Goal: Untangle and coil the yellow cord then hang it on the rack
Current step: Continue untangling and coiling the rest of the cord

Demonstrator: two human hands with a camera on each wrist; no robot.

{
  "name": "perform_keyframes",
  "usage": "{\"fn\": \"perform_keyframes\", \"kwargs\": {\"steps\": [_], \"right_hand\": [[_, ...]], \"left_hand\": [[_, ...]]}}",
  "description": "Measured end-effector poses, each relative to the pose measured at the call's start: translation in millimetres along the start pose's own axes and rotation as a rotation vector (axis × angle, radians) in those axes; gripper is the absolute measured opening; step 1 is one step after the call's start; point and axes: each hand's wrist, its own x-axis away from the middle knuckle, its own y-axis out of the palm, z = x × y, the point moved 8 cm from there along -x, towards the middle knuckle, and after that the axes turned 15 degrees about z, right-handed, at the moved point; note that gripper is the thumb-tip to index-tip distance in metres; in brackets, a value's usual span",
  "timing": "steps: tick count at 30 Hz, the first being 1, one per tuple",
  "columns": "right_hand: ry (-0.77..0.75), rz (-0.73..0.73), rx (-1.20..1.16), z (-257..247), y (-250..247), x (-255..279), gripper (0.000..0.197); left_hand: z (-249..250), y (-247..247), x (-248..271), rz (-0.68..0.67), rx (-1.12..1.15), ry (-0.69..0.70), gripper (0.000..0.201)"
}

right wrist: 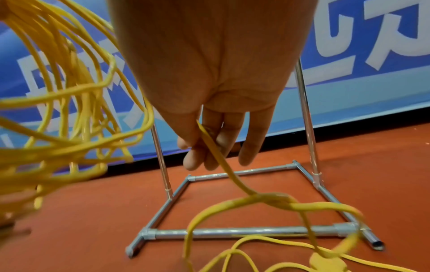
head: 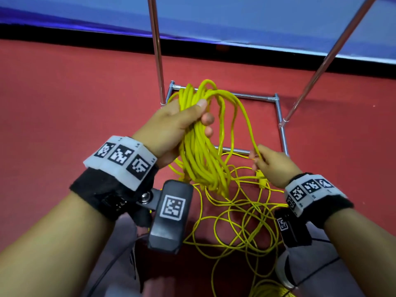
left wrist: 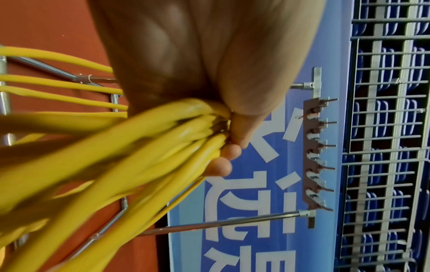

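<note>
My left hand (head: 188, 125) grips a thick bundle of coiled yellow cord (head: 201, 155), thumb on top and fingers curled round the loops (left wrist: 163, 139). To its right my right hand (head: 260, 156) pinches a single strand of the same cord (right wrist: 209, 141) between thumb and fingers. That strand arcs up and back into the bundle. Below both hands, loose tangled cord (head: 242, 221) lies on the red floor, with a knot-like crossing (right wrist: 274, 199) under the right hand. The metal rack's square base (head: 280, 125) stands on the floor just beyond the hands. Its hook bar (left wrist: 313, 156) shows in the left wrist view.
Two slanted rack poles (head: 157, 61) rise from the base toward me. A blue banner with white lettering (right wrist: 349, 46) runs along the far edge of the red floor (head: 75, 99). Behind the hook bar is a metal grille (left wrist: 384, 128).
</note>
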Motion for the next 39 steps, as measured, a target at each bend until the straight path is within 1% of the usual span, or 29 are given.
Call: {"fn": "perform_keyframes", "kwargs": {"steps": [2,5,7,9,10,11,12,14,16,17,18,22,23,24,25,26,28,29,30,32,34,36,37,38,39], "right_hand": [[0.007,-0.083,0.091,11.7,12.4,4.9,0.022],[0.040,-0.206,0.231,26.3,24.4,17.4,0.024],[0.077,-0.213,0.160,26.0,23.3,19.4,0.027],[0.082,-0.145,0.011,12.1,13.9,13.9,0.023],[0.067,-0.122,-0.030,1.5,8.9,12.1,0.021],[0.039,-0.120,-0.021,-9.1,6.0,11.0,0.022],[-0.001,-0.126,0.055,-19.1,3.6,11.2,0.025],[-0.140,-0.127,0.323,-45.6,-3.6,16.2,0.028],[-0.276,-0.113,0.519,-68.2,-8.8,22.8,0.021],[-0.327,-0.116,0.569,-76.3,-9.4,26.0,0.014],[-0.365,-0.115,0.589,-83.8,-10.1,28.6,0.012],[-0.519,-0.075,0.567,-105.5,-13.7,27.4,0.034],[-0.560,-0.061,0.532,-109.9,-15.4,26.5,0.037],[-0.593,-0.046,0.468,-113.4,-17.1,26.2,0.036],[-0.610,-0.028,0.375,-117.1,-20.5,26.7,0.031],[-0.615,-0.005,0.255,-120.0,-25.3,27.1,0.022],[-0.597,0.033,0.035,-122.3,-35.8,27.1,0.009],[-0.574,0.042,-0.028,-121.5,-39.7,26.2,0.005],[-0.547,0.060,-0.073,-119.8,-43.6,24.8,0.008],[-0.496,0.097,-0.153,-114.9,-50.5,22.0,0.023],[-0.478,0.136,-0.171,-111.3,-55.7,21.3,0.030],[-0.461,0.194,-0.113,-104.3,-60.2,20.2,0.042],[-0.427,0.221,-0.092,-98.4,-63.4,18.7,0.047],[-0.382,0.243,-0.086,-91.2,-67.5,16.9,0.048],[-0.339,0.247,-0.092,-84.3,-71.4,15.6,0.044]], "left_hand": [[7.2,-9.8,-0.3,0.035,0.060,-0.005,0.013],[12.5,-24.7,-5.0,0.086,0.127,-0.005,0.019],[11.2,-30.6,-7.7,0.110,0.113,-0.001,0.019],[6.1,-30.4,-8.2,0.122,0.016,0.030,0.011],[2.3,-28.8,-7.6,0.130,-0.045,0.047,0.011],[-2.7,-28.2,-8.2,0.147,-0.098,0.058,0.013],[-6.8,-28.2,-9.1,0.167,-0.144,0.077,0.013],[-13.3,-28.4,-11.7,0.191,-0.221,0.117,0.010],[-19.7,-26.9,-14.6,0.184,-0.276,0.139,0.014],[-23.5,-25.9,-15.6,0.182,-0.291,0.140,0.017],[-27.0,-24.6,-16.6,0.182,-0.302,0.139,0.020],[-44.6,-10.2,-18.1,0.135,-0.365,0.129,0.043],[-49.8,-6.3,-17.8,0.118,-0.379,0.117,0.044],[-54.3,-3.4,-18.0,0.102,-0.382,0.106,0.039],[-58.0,-1.1,-17.5,0.085,-0.380,0.096,0.034],[-60.5,1.1,-16.4,0.069,-0.384,0.096,0.035],[-62.9,4.1,-15.0,0.040,-0.444,0.124,0.043],[-62.5,5.8,-14.0,0.023,-0.478,0.137,0.044],[-61.9,7.3,-13.4,0.007,-0.494,0.144,0.042],[-60.2,11.7,-12.2,-0.027,-0.487,0.154,0.036],[-58.7,11.6,-12.6,-0.027,-0.483,0.165,0.034],[-57.6,4.9,-14.8,0.026,-0.481,0.159,0.033],[-56.9,0.7,-16.1,0.059,-0.477,0.154,0.033],[-56.1,-3.3,-16.9,0.086,-0.470,0.149,0.033],[-55.5,-7.5,-18.7,0.104,-0.464,0.150,0.034]]}}
